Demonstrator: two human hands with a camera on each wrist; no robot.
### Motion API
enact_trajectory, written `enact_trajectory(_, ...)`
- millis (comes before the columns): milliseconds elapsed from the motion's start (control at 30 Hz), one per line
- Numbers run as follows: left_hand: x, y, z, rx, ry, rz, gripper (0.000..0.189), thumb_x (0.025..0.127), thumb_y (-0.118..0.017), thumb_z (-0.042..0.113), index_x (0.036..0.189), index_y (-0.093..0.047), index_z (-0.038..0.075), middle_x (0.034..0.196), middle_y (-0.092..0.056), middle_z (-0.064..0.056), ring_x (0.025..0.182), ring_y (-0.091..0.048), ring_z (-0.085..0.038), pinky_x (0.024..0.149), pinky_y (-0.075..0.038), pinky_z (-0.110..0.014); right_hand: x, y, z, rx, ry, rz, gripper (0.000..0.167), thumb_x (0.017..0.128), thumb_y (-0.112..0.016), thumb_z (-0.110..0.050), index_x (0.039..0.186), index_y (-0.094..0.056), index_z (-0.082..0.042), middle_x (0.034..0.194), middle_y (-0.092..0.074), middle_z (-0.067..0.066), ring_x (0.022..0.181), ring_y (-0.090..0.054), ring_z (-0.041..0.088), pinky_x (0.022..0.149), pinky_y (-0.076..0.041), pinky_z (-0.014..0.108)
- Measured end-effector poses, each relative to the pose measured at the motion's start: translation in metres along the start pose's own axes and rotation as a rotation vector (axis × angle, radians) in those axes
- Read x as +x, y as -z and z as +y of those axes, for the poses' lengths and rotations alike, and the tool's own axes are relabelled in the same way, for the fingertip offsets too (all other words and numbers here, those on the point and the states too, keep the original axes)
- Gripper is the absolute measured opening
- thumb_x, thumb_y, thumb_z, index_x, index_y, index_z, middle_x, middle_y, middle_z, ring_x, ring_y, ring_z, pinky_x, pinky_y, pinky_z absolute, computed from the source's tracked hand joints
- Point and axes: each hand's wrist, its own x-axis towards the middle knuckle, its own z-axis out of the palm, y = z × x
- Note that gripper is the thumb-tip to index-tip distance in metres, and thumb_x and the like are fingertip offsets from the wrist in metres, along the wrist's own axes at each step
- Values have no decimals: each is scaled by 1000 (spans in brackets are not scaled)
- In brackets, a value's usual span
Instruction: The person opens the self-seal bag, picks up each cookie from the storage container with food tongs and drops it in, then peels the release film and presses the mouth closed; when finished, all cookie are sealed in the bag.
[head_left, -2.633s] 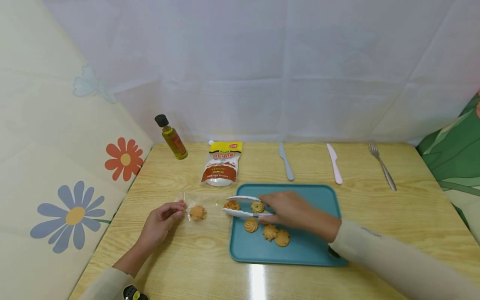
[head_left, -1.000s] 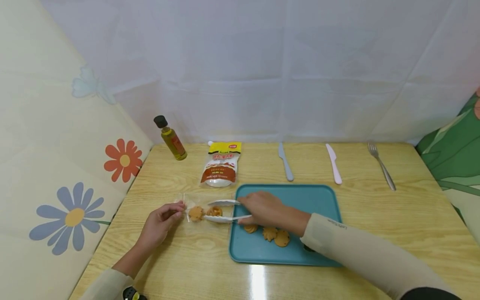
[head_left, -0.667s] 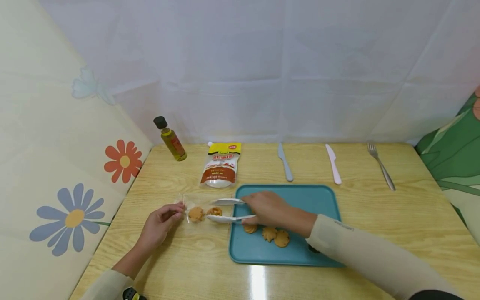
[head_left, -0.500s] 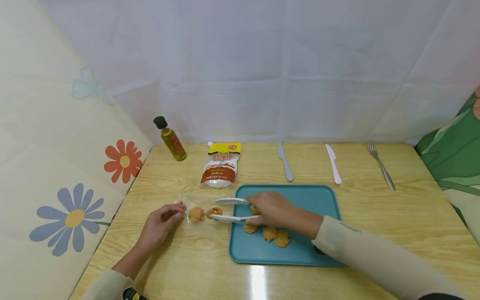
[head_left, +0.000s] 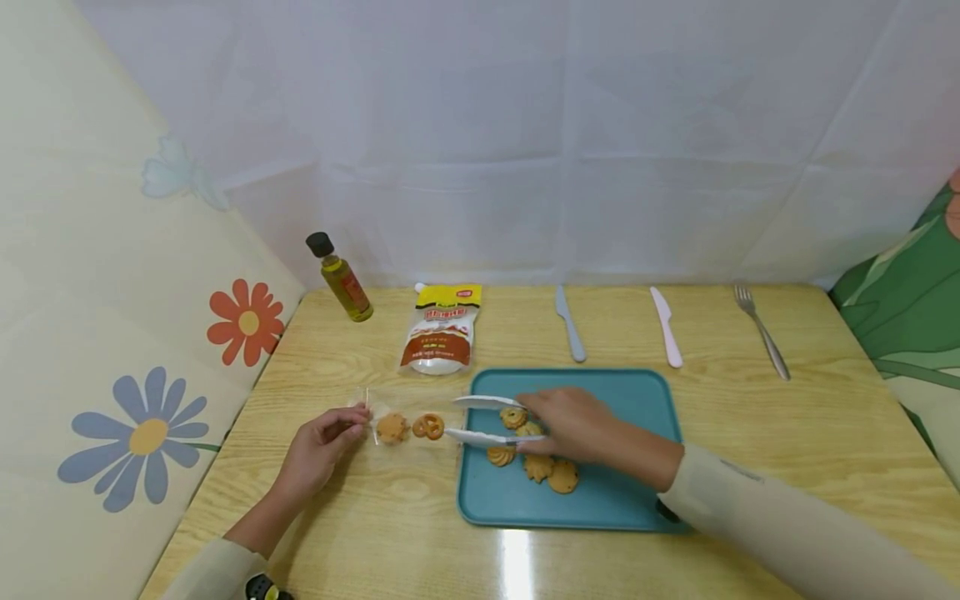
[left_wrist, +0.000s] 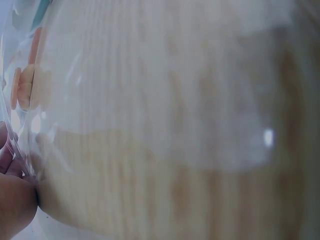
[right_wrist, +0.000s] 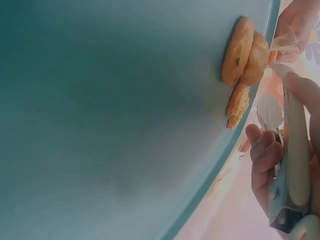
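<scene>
My left hand (head_left: 322, 446) pinches the left end of a clear plastic bag (head_left: 416, 454) lying on the table. Inside the bag are a round cookie (head_left: 392, 428) and, to its right, a pretzel (head_left: 429, 427). The right hand (head_left: 570, 423) holds white tongs (head_left: 487, 402) over the left part of a teal tray (head_left: 615, 508). Their tips stand apart with nothing gripped, near the bag's right end. Several cookies lie on the tray below and around the tongs, among them a swirl cookie (head_left: 501, 455) and a round one (head_left: 563, 477); the right hand partly covers others.
Behind the bag lies a yellow, white and brown food pouch (head_left: 441, 329), with an oil bottle (head_left: 347, 283) to its left. Beyond the tray lie a grey knife (head_left: 572, 325), a pink knife (head_left: 667, 327) and a fork (head_left: 763, 332).
The tongs carried the pretzel from the tray's left edge into the bag and let it go beside the cookie. They then drew back right over the tray. The left hand stayed put.
</scene>
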Motion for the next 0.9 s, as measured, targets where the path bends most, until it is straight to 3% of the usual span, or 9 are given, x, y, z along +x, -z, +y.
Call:
enact_trajectory(267, 0, 0, 2, 0, 7, -2, 19, 104, -60, 4, 114, -68, -9, 135, -61, -32, 118, -52, 16, 95, -47, -6, -22, -2, 10, -1, 3, 43, 64, 90, -79, -48, 135, -64, -5, 94, -69, -1, 75, -59, 9, 63, -51, 27)
enact_trajectory(900, 0, 0, 1, -5, 6, -6, 18, 104, -60, 3, 114, -69, -9, 136, -60, -32, 118, -52, 16, 95, -47, -6, -77, 0, 21, -7, -11, 142, 61, 86, -82, -47, 127, -67, -4, 89, -68, -4, 74, -59, 7, 62, -52, 30)
